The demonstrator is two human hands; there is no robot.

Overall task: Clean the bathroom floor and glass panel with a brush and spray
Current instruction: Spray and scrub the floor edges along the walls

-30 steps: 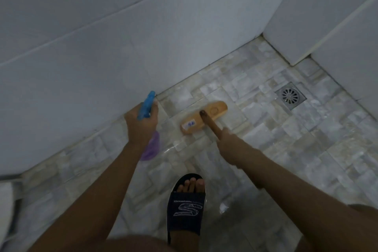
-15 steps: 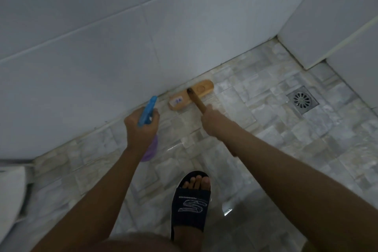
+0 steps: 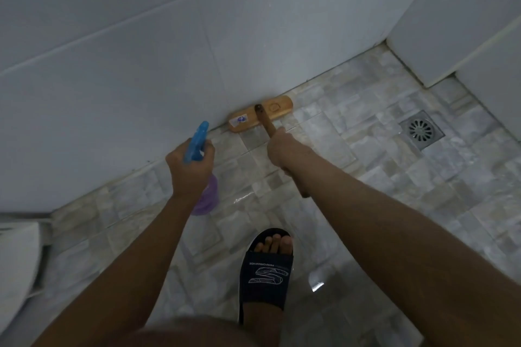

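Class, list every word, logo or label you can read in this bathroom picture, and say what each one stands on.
"PERFORMANCE": across the slide sandal, upside down in this view; the smaller word beside it is too blurred to read.
"S": a big logo below that word on the same sandal.
Sticker on the brush head: too small to read.
Stamp on the brush head: unreadable.

The left forearm (image 3: 135,248) and right forearm (image 3: 380,220) are bare. At lower centre, one foot (image 3: 275,244) wears a dark navy open-toed slide sandal (image 3: 266,276), its strap printed with white lettering and a logo.
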